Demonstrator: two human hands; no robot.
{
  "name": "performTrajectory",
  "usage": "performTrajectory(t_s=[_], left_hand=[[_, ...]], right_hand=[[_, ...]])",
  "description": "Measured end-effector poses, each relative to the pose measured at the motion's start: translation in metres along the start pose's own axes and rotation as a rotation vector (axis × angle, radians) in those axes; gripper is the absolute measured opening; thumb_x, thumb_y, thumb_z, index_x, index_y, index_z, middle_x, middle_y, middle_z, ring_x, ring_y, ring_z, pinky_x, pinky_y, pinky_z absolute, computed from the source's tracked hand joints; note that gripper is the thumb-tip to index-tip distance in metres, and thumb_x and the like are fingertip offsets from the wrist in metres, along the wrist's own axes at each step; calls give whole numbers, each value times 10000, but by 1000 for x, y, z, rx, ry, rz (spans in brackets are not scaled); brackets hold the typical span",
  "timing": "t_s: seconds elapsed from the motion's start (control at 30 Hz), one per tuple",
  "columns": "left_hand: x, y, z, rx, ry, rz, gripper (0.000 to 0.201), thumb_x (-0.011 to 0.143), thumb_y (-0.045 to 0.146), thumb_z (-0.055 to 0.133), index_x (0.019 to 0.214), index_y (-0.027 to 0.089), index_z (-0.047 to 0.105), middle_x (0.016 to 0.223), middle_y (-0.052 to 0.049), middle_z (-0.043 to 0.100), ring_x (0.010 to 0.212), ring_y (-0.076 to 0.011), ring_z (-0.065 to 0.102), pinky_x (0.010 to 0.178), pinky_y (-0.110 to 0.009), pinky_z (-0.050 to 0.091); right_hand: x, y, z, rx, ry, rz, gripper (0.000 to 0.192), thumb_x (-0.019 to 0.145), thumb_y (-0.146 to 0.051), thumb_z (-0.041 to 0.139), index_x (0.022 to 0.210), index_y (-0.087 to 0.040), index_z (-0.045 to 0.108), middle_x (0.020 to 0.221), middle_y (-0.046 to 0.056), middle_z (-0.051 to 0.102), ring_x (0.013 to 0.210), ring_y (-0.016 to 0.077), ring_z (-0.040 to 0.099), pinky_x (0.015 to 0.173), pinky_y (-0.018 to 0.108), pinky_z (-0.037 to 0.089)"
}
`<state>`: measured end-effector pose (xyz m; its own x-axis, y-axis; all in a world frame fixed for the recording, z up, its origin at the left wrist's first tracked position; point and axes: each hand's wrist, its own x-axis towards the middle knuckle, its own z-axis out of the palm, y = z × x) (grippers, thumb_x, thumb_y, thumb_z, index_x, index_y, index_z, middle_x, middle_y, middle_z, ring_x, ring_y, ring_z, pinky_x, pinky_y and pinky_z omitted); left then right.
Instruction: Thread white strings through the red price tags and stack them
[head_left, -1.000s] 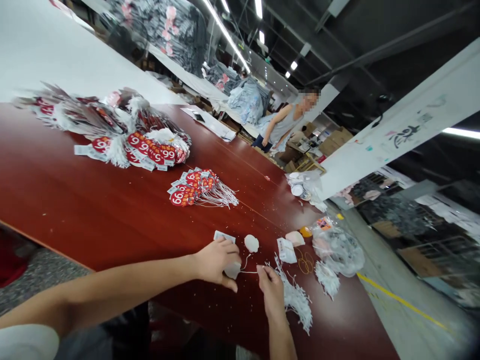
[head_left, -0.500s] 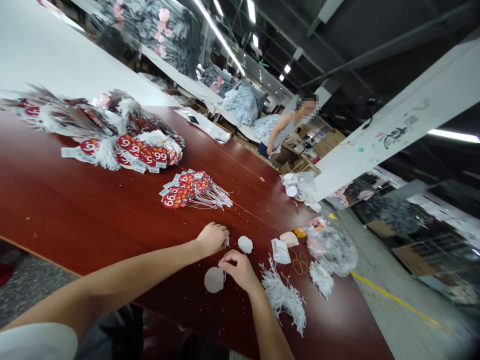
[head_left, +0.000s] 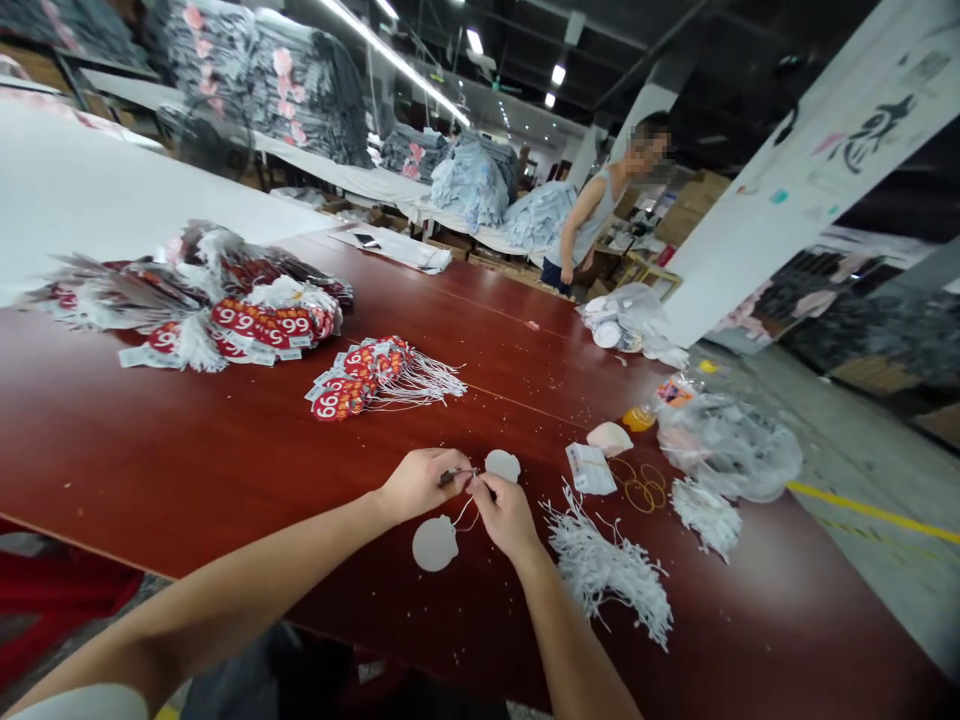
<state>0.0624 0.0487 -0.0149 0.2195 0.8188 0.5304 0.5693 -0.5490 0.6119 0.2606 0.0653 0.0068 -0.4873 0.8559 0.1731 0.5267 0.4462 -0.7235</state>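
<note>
Two hands, one string

Both hands meet at the fingertips: left hand (head_left: 416,482) pinches a small dark piece (head_left: 453,476), right hand (head_left: 506,515) pinches a white string (head_left: 466,514) running to the round white tag (head_left: 435,543) lying just below them. Loose strings (head_left: 611,565) lie beside the right hand; another white tag (head_left: 502,465) lies just beyond.

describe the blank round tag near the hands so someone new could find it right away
Start at the long dark red table and go to its near edge, where the person's left hand and right hand meet. Just below them lies a plain white round tag with a thin string running up to the fingers. Unlike the red 99 tags farther back, it shows no print.
</note>
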Motion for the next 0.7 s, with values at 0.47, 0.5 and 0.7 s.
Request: performTrajectory(t_s=[0.47, 0.5, 0.7], left_hand=[[0, -1, -2, 35, 1, 62, 79, 961, 265, 543, 985, 222, 605, 894, 3, 705, 775, -147, 665, 692, -242, 469], [0, -1, -2, 34, -12, 69, 74, 957, 257, 542, 977, 221, 603, 897, 3, 705, 775, -147, 664, 692, -242, 467], [-1, 3, -3, -63, -48, 59, 104, 984, 287, 532, 997, 217, 608, 916, -7, 699, 792, -141, 655, 701, -235, 465]], right_hand=[[-5, -7, 10, -32, 117, 1, 347, 991, -371, 450, 766, -177, 629, 628, -20, 530, 572, 127, 422, 573, 243, 320], [-6, -7, 11, -39, 117, -1, 350, 991, -374, 451, 760, -178, 626, 625, -18, 530, 573, 129, 426, 575, 243, 324], [-9, 1, 5, -33, 139, 99, 345, 972, -444, 504, 812, -194, 680, 746, 27, 662, 686, 168, 567, 673, 258, 413]])
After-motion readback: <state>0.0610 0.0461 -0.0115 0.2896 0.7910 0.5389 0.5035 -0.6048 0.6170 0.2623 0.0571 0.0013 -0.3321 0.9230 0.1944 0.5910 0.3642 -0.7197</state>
